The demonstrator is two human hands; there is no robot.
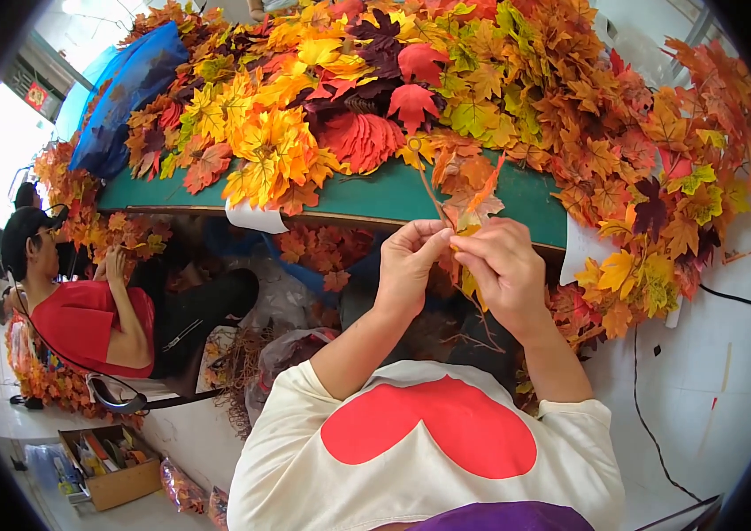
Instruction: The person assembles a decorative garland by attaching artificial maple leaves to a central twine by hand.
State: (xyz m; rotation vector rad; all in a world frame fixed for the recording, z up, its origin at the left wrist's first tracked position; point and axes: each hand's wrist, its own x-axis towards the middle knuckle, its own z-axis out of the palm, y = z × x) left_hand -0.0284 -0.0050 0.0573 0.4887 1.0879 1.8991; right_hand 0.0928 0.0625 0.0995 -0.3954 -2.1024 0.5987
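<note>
My left hand (406,270) and my right hand (512,273) meet over the near edge of a green tabletop (358,192). Between them is an artificial maple-leaf branch (473,205) with a thin brown stem, whose bare twigs hang below my hands. The thumb and fingers of my left hand pinch the stem. Close beside it, my right hand grips the same branch, with orange and yellow leaves around its fingertips. Exactly where the fingers meet is partly hidden. A pair of scissors may lie behind the stem; only a loop-shaped end shows there.
Heaps of artificial leaves (278,133) in yellow, orange, red and purple cover the table. A blue plastic bag (127,102) lies at the left end. A person in a red shirt (96,327) sits at left, handling leaves. A cardboard box (114,473) stands on the floor; a black cable (645,425) runs at right.
</note>
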